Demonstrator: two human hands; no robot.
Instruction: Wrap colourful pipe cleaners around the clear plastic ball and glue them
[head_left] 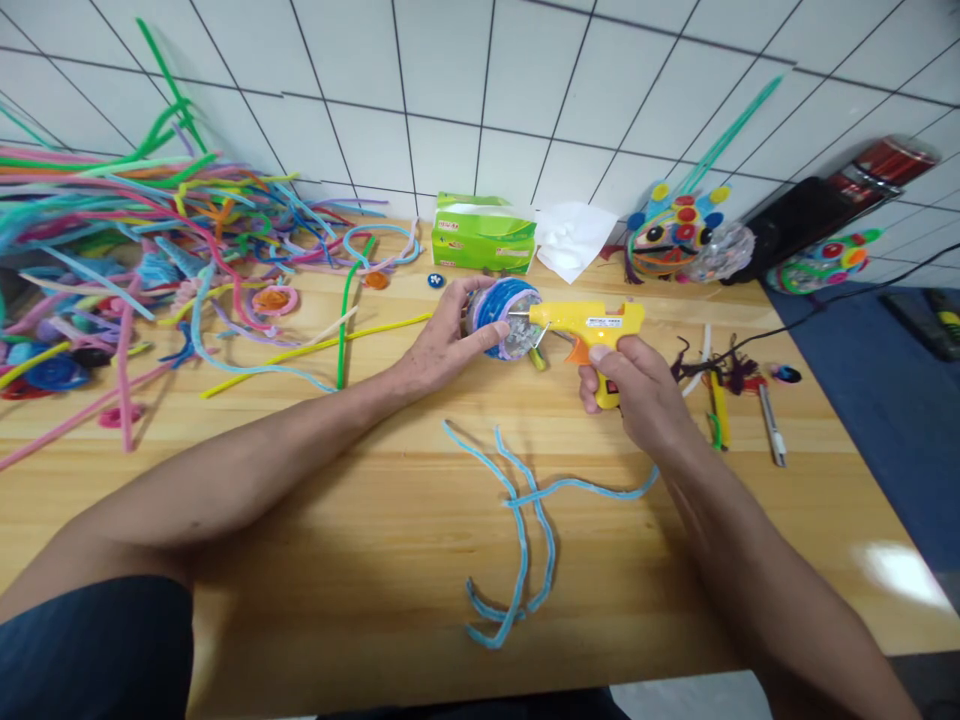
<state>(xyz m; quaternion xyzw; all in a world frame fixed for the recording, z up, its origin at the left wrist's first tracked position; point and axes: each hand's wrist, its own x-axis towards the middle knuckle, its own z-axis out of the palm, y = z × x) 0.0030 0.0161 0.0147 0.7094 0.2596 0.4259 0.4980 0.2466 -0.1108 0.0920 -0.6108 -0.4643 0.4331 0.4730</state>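
Note:
My left hand (454, 338) is wrapped round a clear plastic bottle (520, 338) wound with blue and lilac pipe cleaners, held tilted above the table. In my right hand (634, 385) is a yellow hot glue gun (589, 322) with an orange trigger. Its nozzle points left and reaches the side of the bottle; whether the tip touches I cannot tell. Several light blue pipe cleaners (517, 530) lie curved on the wood in front of me, one passing under my right forearm.
Tangled colourful pipe cleaners (187, 220) cover the left side. A green tissue pack (484, 235) and crumpled white tissue (574, 240) lie by the tiled wall. At right are a decorated bottle (667, 240), a black cord (810, 310) and a utility knife (772, 425).

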